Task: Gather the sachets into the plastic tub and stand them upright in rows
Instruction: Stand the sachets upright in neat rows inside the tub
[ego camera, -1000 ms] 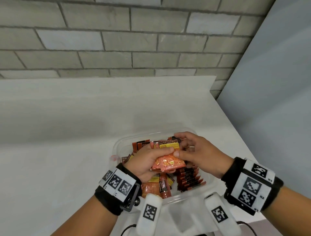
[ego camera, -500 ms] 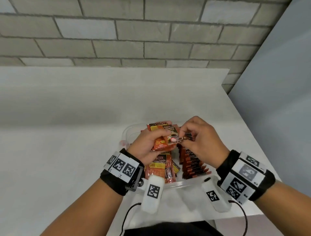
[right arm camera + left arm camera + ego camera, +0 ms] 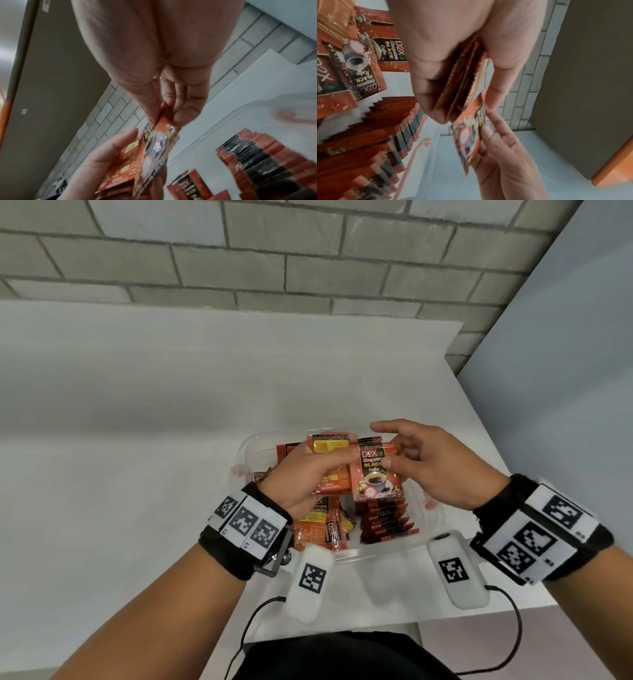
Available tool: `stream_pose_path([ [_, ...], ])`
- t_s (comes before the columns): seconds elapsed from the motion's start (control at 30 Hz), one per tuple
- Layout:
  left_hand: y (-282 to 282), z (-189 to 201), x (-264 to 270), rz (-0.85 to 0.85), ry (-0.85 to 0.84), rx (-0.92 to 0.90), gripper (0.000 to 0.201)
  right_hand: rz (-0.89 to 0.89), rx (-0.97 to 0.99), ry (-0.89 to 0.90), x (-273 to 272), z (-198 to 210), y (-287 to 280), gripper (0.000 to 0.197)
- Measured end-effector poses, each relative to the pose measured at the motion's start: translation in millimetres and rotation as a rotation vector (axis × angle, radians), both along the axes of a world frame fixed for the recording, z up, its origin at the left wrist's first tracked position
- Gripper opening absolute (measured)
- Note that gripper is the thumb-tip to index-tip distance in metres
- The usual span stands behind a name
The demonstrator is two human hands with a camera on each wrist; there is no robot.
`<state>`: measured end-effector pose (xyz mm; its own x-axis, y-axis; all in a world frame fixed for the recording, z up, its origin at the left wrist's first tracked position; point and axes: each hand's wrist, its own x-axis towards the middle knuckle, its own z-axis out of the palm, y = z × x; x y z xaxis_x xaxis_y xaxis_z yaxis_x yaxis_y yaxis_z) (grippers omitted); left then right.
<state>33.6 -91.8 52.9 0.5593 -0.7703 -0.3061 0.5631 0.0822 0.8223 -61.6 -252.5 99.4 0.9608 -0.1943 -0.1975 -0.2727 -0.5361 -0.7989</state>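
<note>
**One sachet between my hands, above the tub**

My left hand (image 3: pixel 301 474) is clenched round a small stack of sachets (image 3: pixel 330 474), thumb on top and fingers curled beneath; from my left wrist I see their serrated edges (image 3: pixel 462 75) packed tight in that grip. My right hand (image 3: pixel 435 463) pinches a single black-coffee sachet (image 3: pixel 375 474) by its edge between thumb and fingertips (image 3: pixel 181 115), face towards me, upright, its left side touching the stack. The remaining fingers of that hand are spread loose above it.

Both hands hover over the clear plastic tub (image 3: pixel 246 450), which sits on the white table (image 3: pixel 137 440) at 12 o'clock from my body. Inside, at the tub's 4 o'clock, a row of sachets (image 3: pixel 385 522) stands on edge, packed close. At its 7 o'clock, under my left hand, loose sachets (image 3: pixel 318 529) lie jumbled, some flat, some tilted.
</note>
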Motion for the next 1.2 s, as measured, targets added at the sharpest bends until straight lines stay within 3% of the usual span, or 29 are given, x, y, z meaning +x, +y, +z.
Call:
stream_pose_path([
  [0.1,5,-6,6,0.096,0.094,-0.003,0.035,0.033,-0.106,0.088,-14,-6,-8,0.022],
  [0.3,13,-8,11,0.126,0.151,-0.034,0.041,0.172,-0.194,0.217,-37,-26,-12,0.02],
  [0.43,14,-6,13,0.134,0.153,-0.035,0.044,0.244,-0.295,0.244,-42,-30,-12,0.022],
  [0.53,14,-6,12,0.134,0.156,-0.031,0.04,0.295,-0.41,0.192,-45,-34,-8,0.011],
  [0.67,14,-6,12,0.135,0.159,-0.023,0.04,0.292,-0.514,0.157,-45,-35,-8,0.017],
  [1.0,15,-7,12,0.122,0.165,-0.016,0.039,0.383,-0.761,0.331,-36,-28,-2,0.021],
  [1.2,13,-7,12,0.115,0.154,0.007,0.04,0.526,-0.917,0.345,-27,-28,5,0.021],
])
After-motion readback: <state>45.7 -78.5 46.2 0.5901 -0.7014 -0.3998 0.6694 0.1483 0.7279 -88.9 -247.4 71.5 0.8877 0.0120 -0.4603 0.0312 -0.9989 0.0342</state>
